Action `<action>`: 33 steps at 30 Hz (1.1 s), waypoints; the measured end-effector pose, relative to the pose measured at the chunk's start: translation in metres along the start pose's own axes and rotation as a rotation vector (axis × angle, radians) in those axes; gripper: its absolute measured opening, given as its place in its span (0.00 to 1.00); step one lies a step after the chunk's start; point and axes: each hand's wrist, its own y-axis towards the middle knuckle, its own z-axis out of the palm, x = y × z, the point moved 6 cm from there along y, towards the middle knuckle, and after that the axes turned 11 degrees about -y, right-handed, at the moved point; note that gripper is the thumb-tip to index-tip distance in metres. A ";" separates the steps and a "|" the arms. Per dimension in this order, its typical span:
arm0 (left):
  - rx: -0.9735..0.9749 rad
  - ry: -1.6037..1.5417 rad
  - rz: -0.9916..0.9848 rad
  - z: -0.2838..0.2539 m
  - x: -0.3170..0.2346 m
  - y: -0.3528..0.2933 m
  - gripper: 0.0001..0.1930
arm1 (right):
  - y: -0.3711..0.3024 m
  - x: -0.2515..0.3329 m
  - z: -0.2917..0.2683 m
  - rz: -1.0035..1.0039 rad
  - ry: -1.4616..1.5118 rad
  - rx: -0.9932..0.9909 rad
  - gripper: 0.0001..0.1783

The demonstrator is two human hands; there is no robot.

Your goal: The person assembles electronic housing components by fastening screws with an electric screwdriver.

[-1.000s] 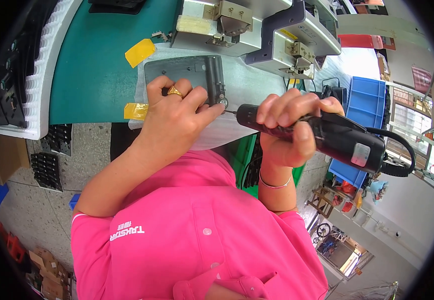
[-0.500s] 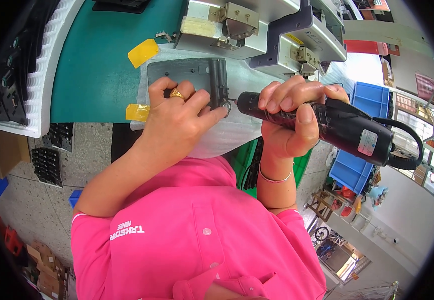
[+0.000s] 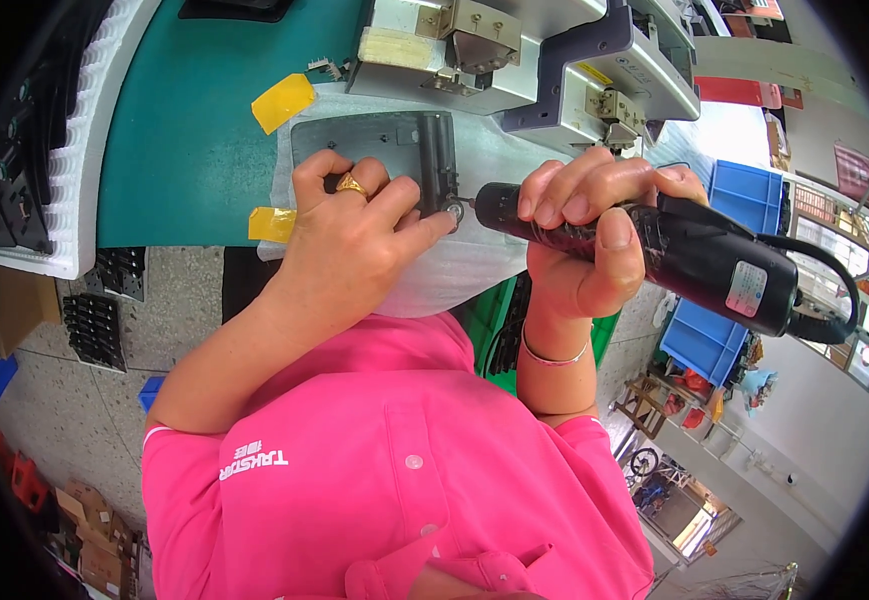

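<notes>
A dark grey plastic housing [image 3: 386, 137] with a thick ribbed edge lies on a white foam sheet [image 3: 499, 150]. My left hand [image 3: 349, 235], wearing a gold ring, is closed on its near side. My left fingertip presses beside a small round metal-rimmed part [image 3: 454, 211] at the housing's near right corner. Wrapped in my right hand [image 3: 594, 225] is a black electric screwdriver [image 3: 719, 262], held almost level with its cord at the rear. Its thin bit points left and reaches that corner. Whether the bit sits in a screw is too small to tell.
Metal machine fixtures [image 3: 454, 60] stand just beyond the foam sheet. Yellow tape pieces [image 3: 283, 103] hold the sheet's left side to the green mat [image 3: 194, 130]. At far left is a white foam tray [image 3: 99, 140] of black parts. Blue crates [image 3: 744, 200] stand at right.
The screwdriver's rear end has shifted slightly right and down, while its bit stays at the housing's corner. My left hand keeps its hold.
</notes>
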 end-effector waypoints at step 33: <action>-0.014 -0.062 -0.187 -0.031 0.023 -0.026 0.22 | 0.054 0.036 -0.003 -0.329 0.011 -0.132 0.26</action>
